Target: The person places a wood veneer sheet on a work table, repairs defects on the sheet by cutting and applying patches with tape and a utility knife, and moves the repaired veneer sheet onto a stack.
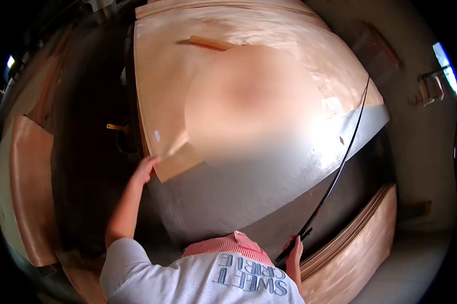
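Note:
A large tan, glossy sheet [162,76] covers much of the table, its near corner lying over a grey surface [223,197]. At its left edge, just above that corner, my left hand [147,169] has its fingers closed on the sheet's border. Low on the right, my right hand [294,249] is wrapped round the thick end of a long, thin black rod [326,195]. The rod slants up and away across the grey surface, curved in this wide view, its tip near the sheet's right edge. A blurred round patch hides the middle of the sheet.
A stack of thin tan sheets [358,243] stands at the lower right, close to my right hand. A brown strip [211,42] lies on the far part of the large sheet. Left of the table are a yellow-handled tool [116,126] and a curved brown sheet [31,192].

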The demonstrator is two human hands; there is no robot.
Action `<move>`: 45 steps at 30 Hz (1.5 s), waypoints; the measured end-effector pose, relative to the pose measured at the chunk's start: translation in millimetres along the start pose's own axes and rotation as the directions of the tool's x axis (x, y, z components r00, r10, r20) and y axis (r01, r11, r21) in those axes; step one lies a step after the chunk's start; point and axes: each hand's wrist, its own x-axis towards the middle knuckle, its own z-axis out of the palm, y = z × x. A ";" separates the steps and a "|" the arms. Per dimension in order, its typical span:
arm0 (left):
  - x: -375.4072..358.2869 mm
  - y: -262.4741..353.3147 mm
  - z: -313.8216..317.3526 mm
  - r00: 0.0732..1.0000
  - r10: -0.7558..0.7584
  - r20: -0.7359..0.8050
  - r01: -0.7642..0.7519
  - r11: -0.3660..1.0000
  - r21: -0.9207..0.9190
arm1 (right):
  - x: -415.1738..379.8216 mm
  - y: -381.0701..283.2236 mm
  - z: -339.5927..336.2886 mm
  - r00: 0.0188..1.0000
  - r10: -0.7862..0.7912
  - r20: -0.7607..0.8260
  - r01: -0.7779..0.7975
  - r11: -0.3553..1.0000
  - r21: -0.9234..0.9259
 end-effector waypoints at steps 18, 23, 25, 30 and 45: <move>-179.8 -67.0 108.8 0.708 -0.687 0.161 -0.192 0.032 0.981 | -41.7 -44.5 25.9 0.984 0.026 0.174 -0.058 0.981 0.183; -163.9 -71.8 213.6 0.716 -0.021 0.697 -0.222 0.941 0.257 | -46.7 -55.3 95.9 0.867 0.035 0.498 -0.033 0.999 -0.013; -152.5 -48.2 233.7 0.720 -0.303 0.624 0.043 0.917 0.396 | -52.9 -76.8 109.2 0.714 0.038 0.699 0.160 0.963 -0.216; -59.7 -4.5 179.2 0.940 -0.051 0.337 -0.205 0.706 0.678 | -50.9 -65.1 88.2 0.693 0.046 0.720 0.447 0.756 -0.478; -144.6 -85.2 312.0 0.651 -0.377 0.659 -0.607 0.264 0.750 | -22.0 -18.0 -43.4 0.867 0.035 0.498 0.388 0.579 -0.717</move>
